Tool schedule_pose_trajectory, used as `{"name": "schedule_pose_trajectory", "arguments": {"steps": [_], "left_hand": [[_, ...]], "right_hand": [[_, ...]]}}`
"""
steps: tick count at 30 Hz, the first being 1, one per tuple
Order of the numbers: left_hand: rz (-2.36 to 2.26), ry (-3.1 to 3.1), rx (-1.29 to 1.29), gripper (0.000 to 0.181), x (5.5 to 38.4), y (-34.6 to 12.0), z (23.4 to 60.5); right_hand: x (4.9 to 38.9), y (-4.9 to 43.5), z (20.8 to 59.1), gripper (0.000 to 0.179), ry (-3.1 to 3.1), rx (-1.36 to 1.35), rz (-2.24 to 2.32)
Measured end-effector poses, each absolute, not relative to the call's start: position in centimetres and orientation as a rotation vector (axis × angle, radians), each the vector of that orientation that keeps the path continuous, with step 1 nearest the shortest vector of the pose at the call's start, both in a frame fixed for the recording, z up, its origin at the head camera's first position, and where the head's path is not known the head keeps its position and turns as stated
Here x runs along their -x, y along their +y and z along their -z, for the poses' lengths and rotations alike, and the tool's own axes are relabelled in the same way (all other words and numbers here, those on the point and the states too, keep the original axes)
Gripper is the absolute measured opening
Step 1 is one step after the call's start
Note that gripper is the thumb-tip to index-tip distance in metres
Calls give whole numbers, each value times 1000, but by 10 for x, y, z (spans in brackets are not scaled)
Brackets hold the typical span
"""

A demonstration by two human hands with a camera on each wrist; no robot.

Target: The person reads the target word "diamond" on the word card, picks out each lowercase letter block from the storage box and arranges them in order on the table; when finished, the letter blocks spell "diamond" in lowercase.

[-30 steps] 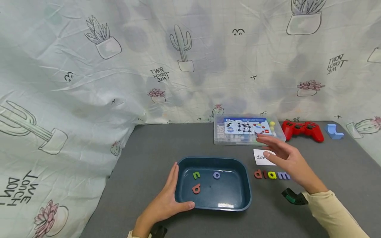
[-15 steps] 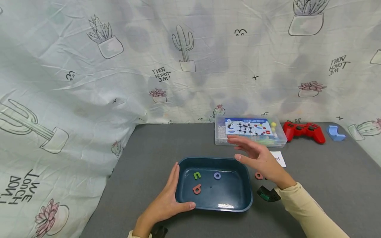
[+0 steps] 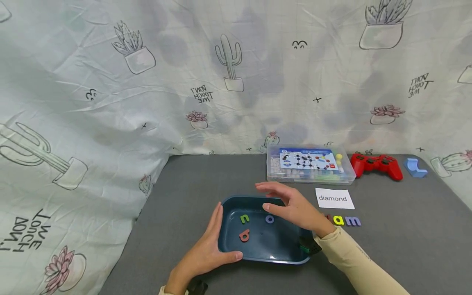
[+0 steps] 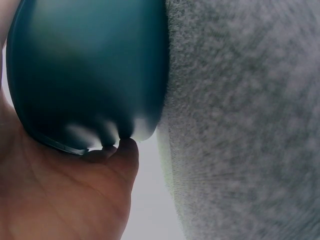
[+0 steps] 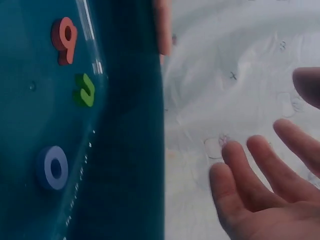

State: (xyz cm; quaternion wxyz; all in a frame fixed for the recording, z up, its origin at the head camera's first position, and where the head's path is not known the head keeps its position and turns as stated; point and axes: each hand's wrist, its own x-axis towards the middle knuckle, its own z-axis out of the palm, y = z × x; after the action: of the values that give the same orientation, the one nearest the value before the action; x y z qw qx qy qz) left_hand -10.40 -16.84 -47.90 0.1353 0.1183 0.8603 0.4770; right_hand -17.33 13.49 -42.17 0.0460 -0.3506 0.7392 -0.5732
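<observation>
Letters, three inside one dark-blue rectangular tray at the frame's lower centre, one green n, one periwinkle o and one red stemmed letter, lie below the right hand, its fingers loosely parted and empty, while the left hand spreads straight fingers and thumb against the tray's left end.

The tray sits on the bench. In it, the n is behind another letter. The o is to their right. Right of the tray, the a is left of the m. The card is behind both. The box is farther back, left of the game pad.
</observation>
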Motion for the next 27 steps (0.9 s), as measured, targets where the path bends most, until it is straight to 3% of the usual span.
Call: {"name": "schedule_pose_trajectory", "arguments": {"steps": [12,27], "left_hand": [[-1375,2492,-369,133,103,-169,478],[-1356,2494,-365,132,104,-171,477]], "right_hand": [[179,128,437,42,2374,989,1381],[184,118,446,39,2317,944,1262]]}}
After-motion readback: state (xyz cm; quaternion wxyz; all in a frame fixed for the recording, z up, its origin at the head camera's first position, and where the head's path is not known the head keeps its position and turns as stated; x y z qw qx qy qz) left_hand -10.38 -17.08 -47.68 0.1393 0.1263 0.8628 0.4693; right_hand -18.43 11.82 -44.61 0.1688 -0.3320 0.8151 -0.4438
